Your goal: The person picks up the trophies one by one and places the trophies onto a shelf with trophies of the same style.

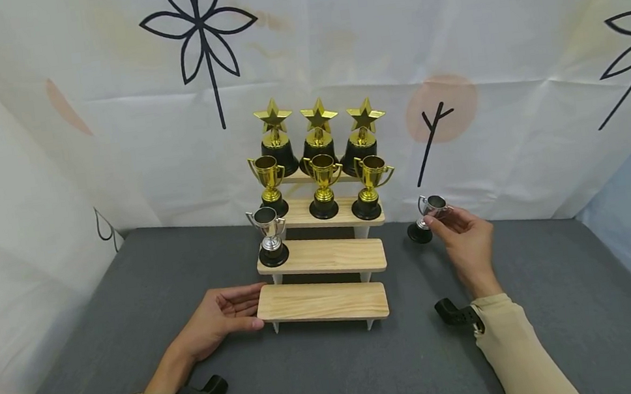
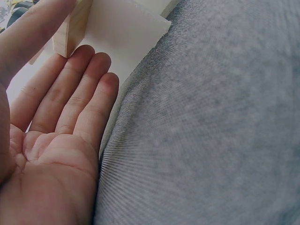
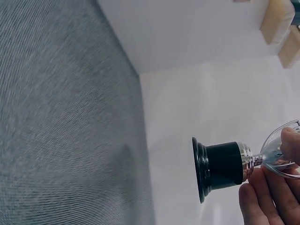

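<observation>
A four-step wooden stand (image 1: 324, 301) sits mid-table. Three gold star trophies (image 1: 319, 132) fill the top step and three gold cups (image 1: 322, 184) the second. One silver cup (image 1: 270, 235) stands at the left of the third step, and the bottom step is bare. My right hand (image 1: 443, 217) pinches a second silver cup (image 1: 431, 210) by its bowl, right of the stand. Its black base (image 3: 222, 166) is low over the grey surface, and contact cannot be told. My left hand (image 1: 229, 313) lies open, its straight fingers (image 2: 70, 103) against the bottom step's left end (image 2: 70, 35).
The grey felt tabletop (image 1: 338, 378) spreads in front and to both sides of the stand. A white patterned backdrop (image 1: 450, 42) closes off the back and sides, close behind the stand. Black wrist-camera mounts (image 1: 457, 314) sit by both sleeves.
</observation>
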The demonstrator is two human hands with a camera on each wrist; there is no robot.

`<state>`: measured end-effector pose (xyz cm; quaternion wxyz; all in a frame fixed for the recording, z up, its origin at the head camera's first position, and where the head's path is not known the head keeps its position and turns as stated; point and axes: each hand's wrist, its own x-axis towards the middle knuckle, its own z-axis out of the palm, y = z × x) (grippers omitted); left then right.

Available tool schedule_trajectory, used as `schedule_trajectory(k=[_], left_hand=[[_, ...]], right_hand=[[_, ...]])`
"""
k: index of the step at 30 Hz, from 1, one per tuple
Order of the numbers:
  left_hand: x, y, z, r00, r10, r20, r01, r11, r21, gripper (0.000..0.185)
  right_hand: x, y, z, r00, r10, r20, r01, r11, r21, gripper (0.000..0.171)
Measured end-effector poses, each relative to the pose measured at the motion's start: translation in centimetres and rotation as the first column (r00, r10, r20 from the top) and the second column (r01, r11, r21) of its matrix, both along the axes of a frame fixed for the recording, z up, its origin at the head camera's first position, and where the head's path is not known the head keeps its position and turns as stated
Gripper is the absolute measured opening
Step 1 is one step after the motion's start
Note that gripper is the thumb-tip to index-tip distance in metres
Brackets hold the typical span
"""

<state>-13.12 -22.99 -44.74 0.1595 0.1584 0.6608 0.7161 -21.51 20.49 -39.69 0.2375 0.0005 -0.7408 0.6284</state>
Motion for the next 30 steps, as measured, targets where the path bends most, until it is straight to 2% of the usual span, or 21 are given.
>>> schedule_trajectory(k=[8, 18, 30], left_hand=[[0.1, -0.1, 0.1, 1.000, 0.003, 0.002, -0.003, 1.000, -0.003, 0.075], [0.2, -0.1, 0.1, 1.000, 0.001, 0.018, -0.001, 1.000, -0.005, 0.077], [0.1, -0.1, 0.2, 1.000, -0.009, 0.007, 0.009, 1.000, -0.001, 0.077]], right_hand=[[1.3, -0.7, 1.9, 0.997, 0.028, -0.066, -0.030, 0.999, -0.021, 0.025], [2.7, -1.4, 4.3, 0.986, 0.069, -0.154, -0.088, 0.989, -0.120, 0.020], [4.5, -2.2, 6.7, 0.963, 0.126, -0.238, -0.161, 0.978, -0.134, 0.021]])
